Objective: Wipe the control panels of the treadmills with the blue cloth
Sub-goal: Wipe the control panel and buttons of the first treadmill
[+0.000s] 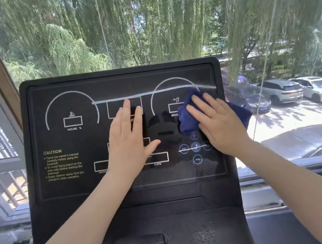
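My right hand (218, 121) presses the blue cloth (189, 117) flat-fingered on the control panel (61, 142) by the speed dial; left hand (129, 135) flat, braces centre. I'd say mid-wipe: left side pending, other treadmills unseen

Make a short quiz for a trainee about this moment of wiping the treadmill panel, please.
1. True or false: the blue cloth lies under the left hand.
2. Which side of the control panel is being wiped?
A. the INCLINE side
B. the SPEED side
C. the CAUTION text
3. Fill in: the left hand lies flat with straight ____ on the middle of the panel.

Key:
1. False; the right hand presses the cloth.
2. B
3. fingers
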A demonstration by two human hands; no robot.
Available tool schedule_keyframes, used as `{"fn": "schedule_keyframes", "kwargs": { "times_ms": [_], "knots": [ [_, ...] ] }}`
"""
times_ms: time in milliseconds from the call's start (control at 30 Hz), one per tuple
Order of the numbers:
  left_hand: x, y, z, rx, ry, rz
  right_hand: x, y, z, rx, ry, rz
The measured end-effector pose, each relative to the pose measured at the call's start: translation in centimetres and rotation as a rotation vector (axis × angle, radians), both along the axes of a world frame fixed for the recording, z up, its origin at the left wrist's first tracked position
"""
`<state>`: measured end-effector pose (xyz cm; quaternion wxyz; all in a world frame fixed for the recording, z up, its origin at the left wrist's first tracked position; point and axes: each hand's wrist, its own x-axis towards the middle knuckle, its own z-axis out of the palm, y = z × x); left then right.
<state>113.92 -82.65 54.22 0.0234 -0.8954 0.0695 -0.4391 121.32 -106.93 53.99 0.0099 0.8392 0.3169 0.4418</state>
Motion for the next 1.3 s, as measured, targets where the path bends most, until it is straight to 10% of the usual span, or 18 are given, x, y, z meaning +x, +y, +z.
{"fn": "schedule_keyframes", "kwargs": {
  "times_ms": [233, 467, 800, 1000, 1300],
  "knots": [
    [-3.2, 1.4, -3.6, 0.039, 0.144, -0.042, -2.7, 0.6, -3.8, -0.259, 0.068, 0.112],
    [-5.3, 2.6, -7.2, 0.103, 0.173, -0.083, -0.8, 2.1, 0.0, 0.197, 0.126, -0.148],
    [-6.4, 3.2, -8.9, 0.125, 0.209, -0.099, -4.1, 2.8, -5.7, -0.261, 0.073, 0.087],
    [-7.0, 4.3, -9.5, 0.244, 0.303, -0.061, -3.6, 4.2, -4.4, 0.255, 0.100, -0.189],
    [-6.9, 4.1, -9.7, 0.330, 0.372, -0.012, -6.3, 2.9, -8.9, -0.169, 0.077, -0.002]
  ]
}}
